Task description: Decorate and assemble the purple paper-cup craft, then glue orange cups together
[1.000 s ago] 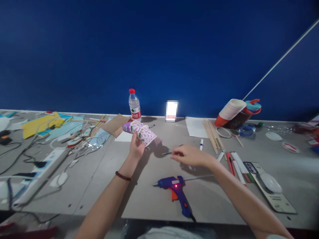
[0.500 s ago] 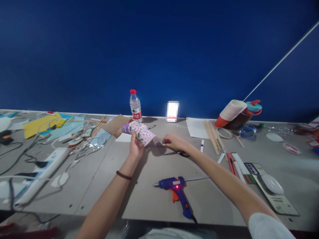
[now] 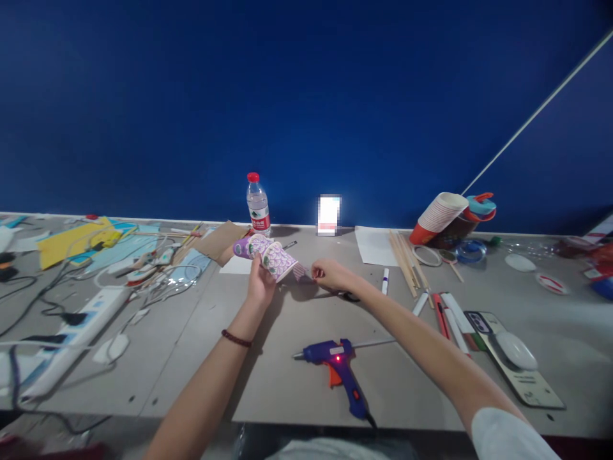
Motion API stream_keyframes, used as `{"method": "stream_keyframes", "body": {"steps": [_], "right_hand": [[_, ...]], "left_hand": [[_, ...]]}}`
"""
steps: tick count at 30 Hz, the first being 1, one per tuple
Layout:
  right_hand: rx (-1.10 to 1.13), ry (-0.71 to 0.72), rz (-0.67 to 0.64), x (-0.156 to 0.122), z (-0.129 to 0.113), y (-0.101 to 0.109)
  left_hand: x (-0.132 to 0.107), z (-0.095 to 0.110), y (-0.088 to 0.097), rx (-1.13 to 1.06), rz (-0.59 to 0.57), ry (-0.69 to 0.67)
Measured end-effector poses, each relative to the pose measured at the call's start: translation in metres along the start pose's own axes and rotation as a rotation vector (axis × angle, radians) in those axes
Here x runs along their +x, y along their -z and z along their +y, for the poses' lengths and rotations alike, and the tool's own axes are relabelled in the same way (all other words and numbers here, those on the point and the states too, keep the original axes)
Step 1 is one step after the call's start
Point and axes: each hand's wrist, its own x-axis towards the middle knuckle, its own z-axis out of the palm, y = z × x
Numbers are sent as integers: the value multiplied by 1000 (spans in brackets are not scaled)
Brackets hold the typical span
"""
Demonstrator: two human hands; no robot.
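Note:
My left hand (image 3: 261, 281) is closed around a chain of paper cups (image 3: 279, 260) with purple scale-like drawing on white, held tilted above the table. The cups fit into one another, and the far end is solid purple. From the near cup's right end sticks a small striped, fringed piece (image 3: 301, 271). My right hand (image 3: 326, 275) is pinched just right of that piece. What its fingertips hold is too small to make out. Below the right wrist lie scissors (image 3: 351, 296), partly covered. Closer to me rests a blue glue gun (image 3: 335, 358) with a lit red light.
A water bottle (image 3: 258, 207) stands behind the cups, with a bright phone screen (image 3: 329, 214) by the wall. To the right are stacked cups (image 3: 438, 217), wooden sticks (image 3: 406, 262), markers and a phone (image 3: 522, 377) under a mouse. A power strip (image 3: 81, 338) and cables cover the left.
The whole view has shifted slightly, so the table things appear a little further left. Both hands keep nearly the same pose at the cups.

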Motion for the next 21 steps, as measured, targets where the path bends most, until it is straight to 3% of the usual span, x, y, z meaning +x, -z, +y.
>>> {"method": "stream_keyframes", "body": {"steps": [7, 13, 17, 21], "right_hand": [[232, -43, 65, -13, -4, 9], [627, -149, 292, -26, -6, 30], [911, -130, 380, -35, -18, 42], [1039, -98, 381, -43, -29, 46]], "left_hand": [[0, 0, 0, 24, -2, 16], [-4, -2, -3, 63, -160, 1], [-7, -5, -3, 105, -211, 26], [-10, -8, -4, 163, -199, 17]]}}
